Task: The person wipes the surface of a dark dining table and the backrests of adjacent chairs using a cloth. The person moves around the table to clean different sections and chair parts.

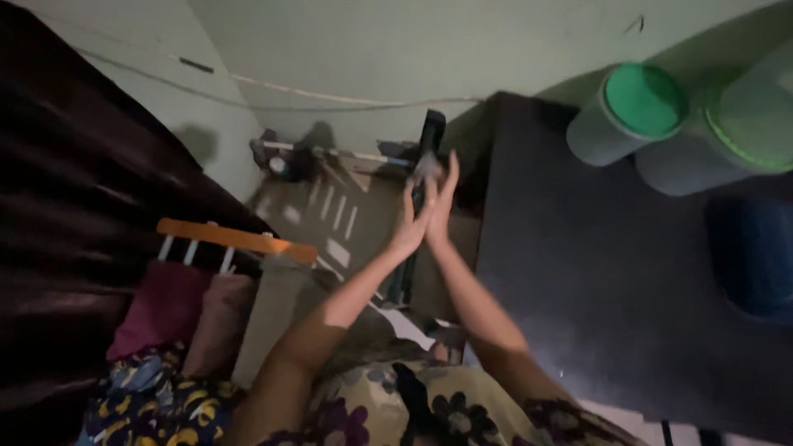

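Both my arms reach forward with the hands raised together over the floor. My left hand [408, 228] and my right hand [442, 201] are pressed palm to palm, fingers pointing up. A small pale blurred thing [426, 168] sits between the fingertips; I cannot tell what it is. Just beyond the hands stands a narrow black upright object [431, 132] near the wall. My flowered clothing [429, 409] fills the bottom of the view.
A dark table or counter [611, 281] runs along the right, with two grey tubs with green lids [632, 111] at its far end and a blue container [756, 252]. On the left are a dark curtain [66, 182], an orange-topped rail [235, 239] and cushions [178, 318].
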